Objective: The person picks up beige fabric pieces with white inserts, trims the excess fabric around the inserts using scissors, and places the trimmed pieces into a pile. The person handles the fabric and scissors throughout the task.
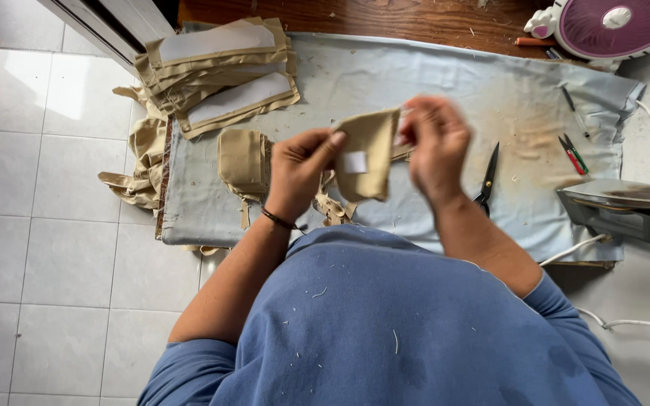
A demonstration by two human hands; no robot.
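Both hands are raised above a low ironing pad [430, 83] covered in pale blue-grey cloth. The left hand [299, 167] pinches the near edge of a small tan fabric piece [369, 154] between thumb and fingers, closed tight on it; the right hand [434, 144], blurred, grips the opposite edge, its fingers curled around the cloth. The piece hangs between them, just above the pad's front half, with a small white patch showing on its face.

On the pad to the left lies a folded tan piece [242, 159], and behind it a stack of tan pieces with white lining [220, 71] — some spilling over the pad's left edge. Right of the hands lie black scissors [487, 179], and farther right small thread snips [572, 153]. An iron [617, 203] rests on the pad's right end, and a purple fan [609, 26] stands at the top right corner.
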